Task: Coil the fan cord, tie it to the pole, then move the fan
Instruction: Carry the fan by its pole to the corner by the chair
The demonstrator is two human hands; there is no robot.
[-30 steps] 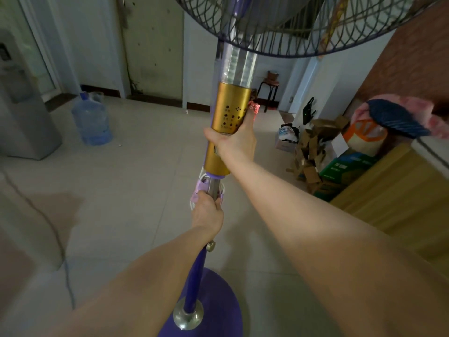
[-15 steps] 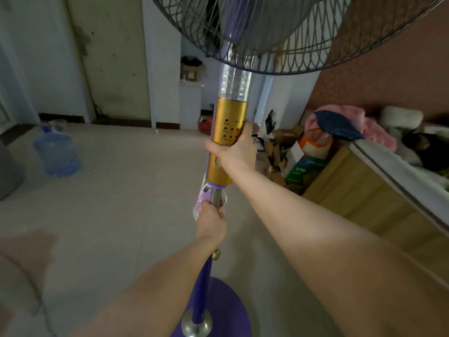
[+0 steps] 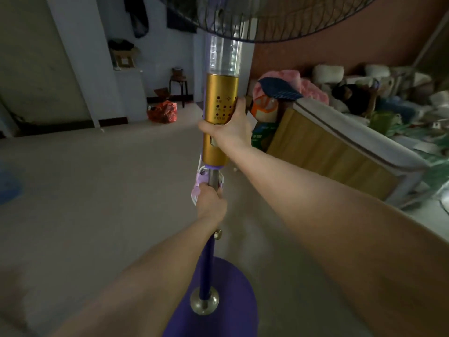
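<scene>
Pale floor [image 3: 97,190] runs ahead. Wood-panelled unit [image 3: 328,152], heaped with soft clutter, stands close on the right. Fan [image 3: 267,18] upright, centre view, grille cut off by the top edge; round purple base [image 3: 230,300] below, floor contact cannot be told. Stool [image 3: 178,81] and red bag [image 3: 162,111] sit far back by the wall. Right hand [image 3: 230,127] wraps the gold control column [image 3: 220,113]. Left hand [image 3: 210,203] grips the pole [image 3: 206,263], just under the white cord [image 3: 200,183] bundled against it.
</scene>
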